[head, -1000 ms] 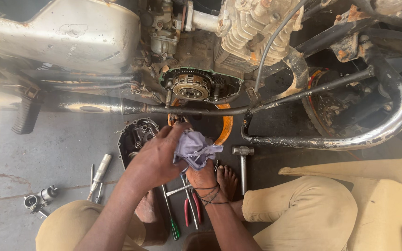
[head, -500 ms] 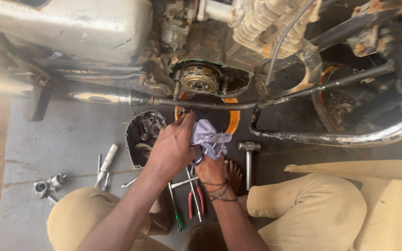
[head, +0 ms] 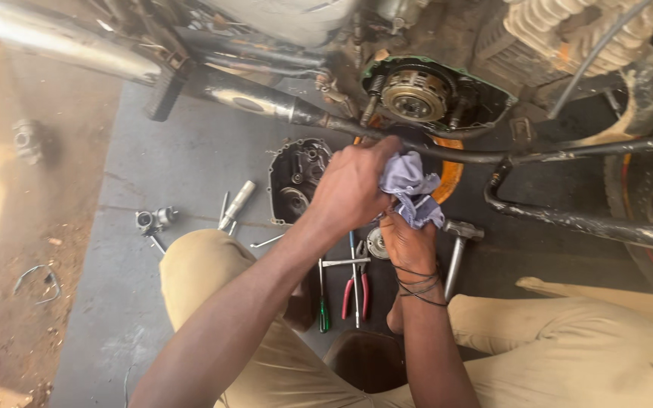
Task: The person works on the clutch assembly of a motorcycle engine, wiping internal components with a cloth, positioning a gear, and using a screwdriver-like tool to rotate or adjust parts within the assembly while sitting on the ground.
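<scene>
both hands, left hand (head: 353, 189) and right hand (head: 410, 242), grip a crumpled pale lilac cloth rag (head: 410, 189) below the round metal clutch assembly (head: 416, 94).

Head view — looks steeply down, close over knees, floor (head: 190, 181) and engine (head: 417, 91).

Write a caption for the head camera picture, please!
Both hands, left and right, hold a pale cloth below an opened motorcycle engine.

Hammer (head: 456, 253) right of pliers (head: 355, 291), below clutch (head: 416, 94).
</scene>
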